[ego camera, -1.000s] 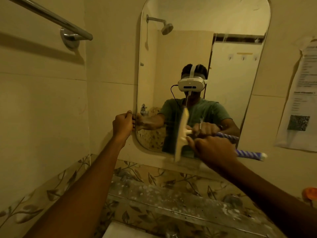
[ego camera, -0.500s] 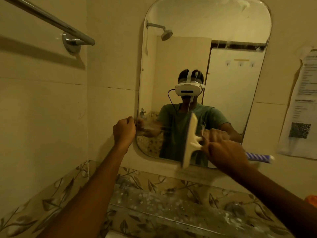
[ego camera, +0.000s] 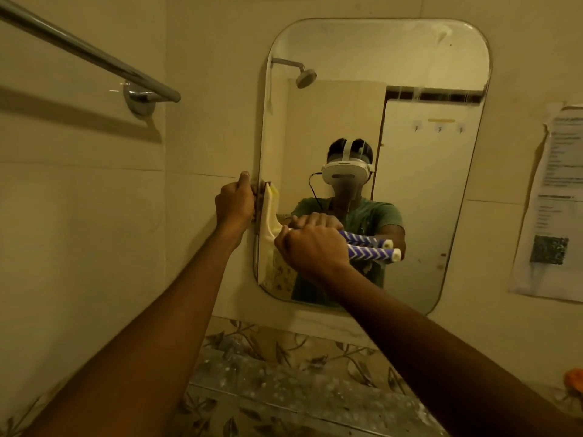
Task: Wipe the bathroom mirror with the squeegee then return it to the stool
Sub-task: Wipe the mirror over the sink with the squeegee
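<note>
The rounded wall mirror (ego camera: 426, 190) hangs straight ahead. My right hand (ego camera: 310, 247) grips the squeegee by its blue-and-white zigzag handle (ego camera: 372, 254). Its cream blade (ego camera: 268, 228) stands upright against the glass at the mirror's lower left edge. My left hand (ego camera: 235, 203) is curled round the mirror's left rim, right beside the top of the blade. The stool is not in view.
A chrome towel bar (ego camera: 94, 55) juts from the left wall at head height. A glass shelf (ego camera: 284, 395) runs below the mirror over leaf-patterned tiles. A paper notice (ego camera: 555, 203) is stuck on the wall to the right; an orange object (ego camera: 574, 378) sits low right.
The squeegee has swept left across the lower glass, from the middle to the left edge, and my right hand went with it. My left hand stays on the rim.
</note>
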The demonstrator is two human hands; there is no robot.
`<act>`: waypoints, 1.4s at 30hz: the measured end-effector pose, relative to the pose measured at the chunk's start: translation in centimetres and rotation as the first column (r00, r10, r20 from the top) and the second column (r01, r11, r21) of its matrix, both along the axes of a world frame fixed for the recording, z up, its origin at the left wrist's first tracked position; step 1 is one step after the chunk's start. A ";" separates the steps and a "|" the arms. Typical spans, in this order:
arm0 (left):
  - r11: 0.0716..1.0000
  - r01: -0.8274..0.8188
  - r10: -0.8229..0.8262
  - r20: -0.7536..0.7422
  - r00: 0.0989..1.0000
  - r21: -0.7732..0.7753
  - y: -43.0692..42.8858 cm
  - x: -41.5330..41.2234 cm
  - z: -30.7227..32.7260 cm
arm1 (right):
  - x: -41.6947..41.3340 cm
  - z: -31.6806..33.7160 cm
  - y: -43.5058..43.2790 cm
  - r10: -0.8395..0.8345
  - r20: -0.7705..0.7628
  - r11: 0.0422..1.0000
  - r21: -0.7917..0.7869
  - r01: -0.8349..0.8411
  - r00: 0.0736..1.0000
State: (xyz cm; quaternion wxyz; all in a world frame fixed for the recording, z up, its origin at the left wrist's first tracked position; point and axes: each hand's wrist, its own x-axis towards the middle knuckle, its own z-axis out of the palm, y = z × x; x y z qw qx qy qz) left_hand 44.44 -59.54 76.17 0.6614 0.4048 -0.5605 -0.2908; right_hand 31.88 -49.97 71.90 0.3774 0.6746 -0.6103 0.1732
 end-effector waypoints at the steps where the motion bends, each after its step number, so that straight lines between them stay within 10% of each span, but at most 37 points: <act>1: 1.000 0.001 -0.001 0.014 1.000 0.002 0.1 0.0 0.0 | -0.1 -0.3 -0.1 0.002 0.014 1.000 0.015 -0.003 1.000; 11: 0.999 0.038 -0.039 0.016 0.999 0.026 -0.5 0.3 -0.4 | -13.6 -2.2 6.5 -0.270 -0.036 0.961 0.053 0.271 0.962; 22: 0.992 0.097 -0.103 -0.074 0.992 -0.076 0.3 0.1 5.9 | -1.0 6.1 -0.2 -0.013 0.024 0.999 -0.051 0.014 1.000; 34: 0.992 0.019 -0.015 0.029 0.999 -0.122 -0.6 -0.4 6.0 | -16.1 5.8 7.9 -0.246 0.022 0.968 -0.047 0.247 0.969; 42: 0.960 0.213 -0.229 -0.070 0.971 -0.181 0.5 0.4 12.8 | -3.9 13.1 1.3 -0.006 0.058 0.991 -0.133 0.014 0.998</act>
